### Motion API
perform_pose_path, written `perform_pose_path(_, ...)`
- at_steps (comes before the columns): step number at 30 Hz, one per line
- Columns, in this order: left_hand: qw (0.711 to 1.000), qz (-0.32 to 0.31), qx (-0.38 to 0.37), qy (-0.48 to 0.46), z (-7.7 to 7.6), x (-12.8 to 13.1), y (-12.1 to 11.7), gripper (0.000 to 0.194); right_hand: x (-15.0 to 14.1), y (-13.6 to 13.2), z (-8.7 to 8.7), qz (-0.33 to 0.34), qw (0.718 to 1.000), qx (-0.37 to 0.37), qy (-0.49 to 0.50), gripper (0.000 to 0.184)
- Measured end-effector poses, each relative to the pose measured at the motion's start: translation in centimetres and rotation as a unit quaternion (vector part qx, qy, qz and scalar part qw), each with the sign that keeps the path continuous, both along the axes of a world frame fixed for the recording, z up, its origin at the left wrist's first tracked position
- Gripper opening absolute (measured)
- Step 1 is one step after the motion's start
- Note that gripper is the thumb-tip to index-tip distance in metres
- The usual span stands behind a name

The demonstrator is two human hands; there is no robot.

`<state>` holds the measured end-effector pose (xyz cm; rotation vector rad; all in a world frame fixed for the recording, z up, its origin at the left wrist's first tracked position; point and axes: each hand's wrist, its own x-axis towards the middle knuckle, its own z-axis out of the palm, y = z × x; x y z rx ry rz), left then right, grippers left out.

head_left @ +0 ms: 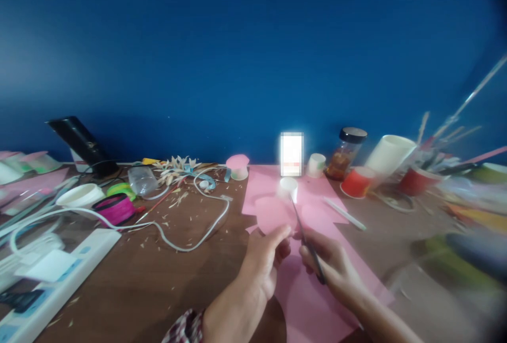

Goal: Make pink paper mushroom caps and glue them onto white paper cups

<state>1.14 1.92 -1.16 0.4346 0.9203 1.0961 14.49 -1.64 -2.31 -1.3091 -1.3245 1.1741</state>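
Note:
My left hand (263,261) pinches a rounded piece of pink paper (274,214) between thumb and fingers, over the middle of the table. Close beside it, my right hand (335,261) grips a pair of scissors (303,224), with the dark handle in the fingers and the slim blades pointing away from me at the paper's right edge. Beneath both hands lies a larger pink sheet (322,301), cut unevenly. Just beyond the blades stands a small white cup (287,189), partly blurred.
A bright phone-like screen (291,153) stands at the back, beside another white cup (316,165). Rightward are a brown jar (347,153), a red cup (357,182) and a white stick (345,214). A power strip (89,258), white cable (186,249) and pink tape roll (114,210) crowd the left.

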Motion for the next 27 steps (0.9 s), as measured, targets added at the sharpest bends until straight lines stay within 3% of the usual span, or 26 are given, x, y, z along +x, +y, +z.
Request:
perform_pose_path(10, 0.999, 0.030, -0.031, 0.029, 0.21, 0.25, 0.03, 0.029, -0.17, -0.17, 0.06, -0.005, 1.000, -0.019, -0.008, 0.049)
perform_pose_path(27, 0.996, 0.027, 0.019, 0.079, 0.01, 0.27, -0.05, 0.031, -0.24, -0.14, 0.20, 0.020, 1.000, 0.015, 0.004, 0.040)
